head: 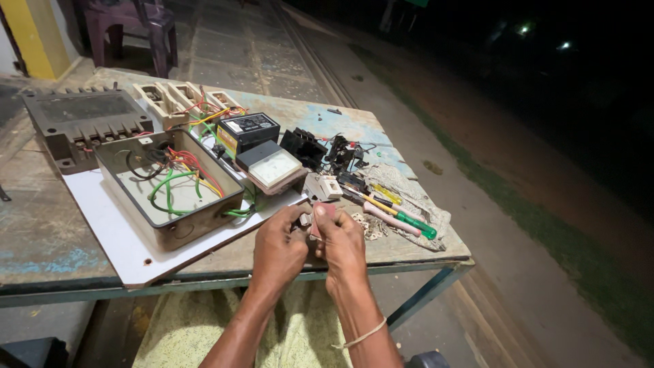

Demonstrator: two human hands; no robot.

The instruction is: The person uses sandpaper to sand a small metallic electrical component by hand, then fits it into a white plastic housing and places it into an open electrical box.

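Note:
My left hand [278,247] and my right hand [343,243] meet at the near edge of the worn table [41,238]. Both pinch a small pinkish-red part [318,219] between their fingertips; its shape is mostly hidden by the fingers. Just beyond the hands lie a small white switch block [323,187], a pink-handled screwdriver [390,218] and a yellow and green screwdriver [400,214] on a grey cloth [415,197].
An open metal box [168,187] with green, red and black wires sits on a white board [112,232]. Behind are a dark metal cover [80,123], ceramic fuse holders [184,100], two meters [259,146] and black parts [320,148]. A plastic chair [133,24] stands beyond.

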